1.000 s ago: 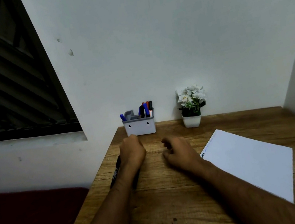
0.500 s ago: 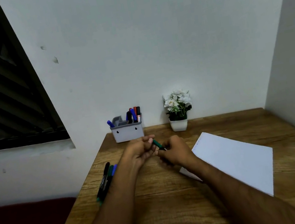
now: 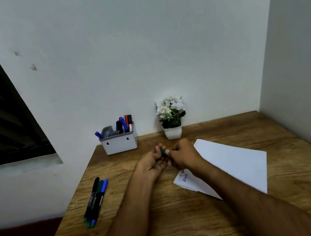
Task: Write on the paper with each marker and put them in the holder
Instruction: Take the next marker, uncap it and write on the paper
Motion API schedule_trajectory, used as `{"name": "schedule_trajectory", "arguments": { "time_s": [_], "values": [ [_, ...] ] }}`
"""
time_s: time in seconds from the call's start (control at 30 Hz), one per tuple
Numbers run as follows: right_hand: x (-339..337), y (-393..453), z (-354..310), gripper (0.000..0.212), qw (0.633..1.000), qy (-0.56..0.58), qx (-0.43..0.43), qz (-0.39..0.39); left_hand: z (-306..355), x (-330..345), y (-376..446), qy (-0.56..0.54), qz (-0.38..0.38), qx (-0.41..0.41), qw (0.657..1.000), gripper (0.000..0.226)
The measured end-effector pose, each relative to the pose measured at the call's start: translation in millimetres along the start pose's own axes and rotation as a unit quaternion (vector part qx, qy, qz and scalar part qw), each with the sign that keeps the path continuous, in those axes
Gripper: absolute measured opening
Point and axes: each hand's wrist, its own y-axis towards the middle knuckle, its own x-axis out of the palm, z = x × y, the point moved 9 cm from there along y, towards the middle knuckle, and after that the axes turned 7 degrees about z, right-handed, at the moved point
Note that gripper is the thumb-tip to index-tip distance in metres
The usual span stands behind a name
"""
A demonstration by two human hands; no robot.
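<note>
Left hand [image 3: 153, 162] and right hand [image 3: 183, 155] both pinch a green marker [image 3: 163, 152]. White paper sheet [image 3: 234, 163] bears illegible blue writing.

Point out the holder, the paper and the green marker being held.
holder [image 3: 119, 144], head view, front wall.
paper [image 3: 238, 165], head view, bare middle of the sheet.
green marker [image 3: 163, 151], head view, stretch showing between the fingers.
</note>
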Motion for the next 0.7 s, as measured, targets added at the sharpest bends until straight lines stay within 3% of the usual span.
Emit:
{"name": "schedule_trajectory", "arguments": {
  "time_s": [0.13,0.23,0.33,0.43,0.57,0.63,0.7],
  "values": [
    [-4,-5,7,0.027,0.993,0.061,0.088,-0.053,2,-14,18,-0.078,-0.006,0.013,0.997,0.014],
    [-7,-16,16,0.025,0.985,0.09,0.113,-0.093,33,-41,27,-0.126,0.048,0.063,0.989,0.013],
    [-21,-9,22,0.029,0.991,0.097,0.08,-0.041,57,-38,19,0.103,0.096,0.15,0.979,0.01],
    [-23,-6,19,0.026,0.988,0.138,0.062,-0.019,59,-23,11,0.331,0.12,0.239,0.905,0.028],
    [-25,-9,16,0.02,0.981,0.186,0.055,-0.02,57,-12,14,0.561,0.139,0.345,0.74,0.028],
    [-31,-12,17,0.01,0.975,0.213,0.058,-0.014,54,-12,14,0.592,0.136,0.366,0.705,0.027],
    [-36,-12,18,0.019,0.967,0.249,0.055,-0.01,53,-13,11,0.592,0.138,0.383,0.696,0.03]
  ]
}}
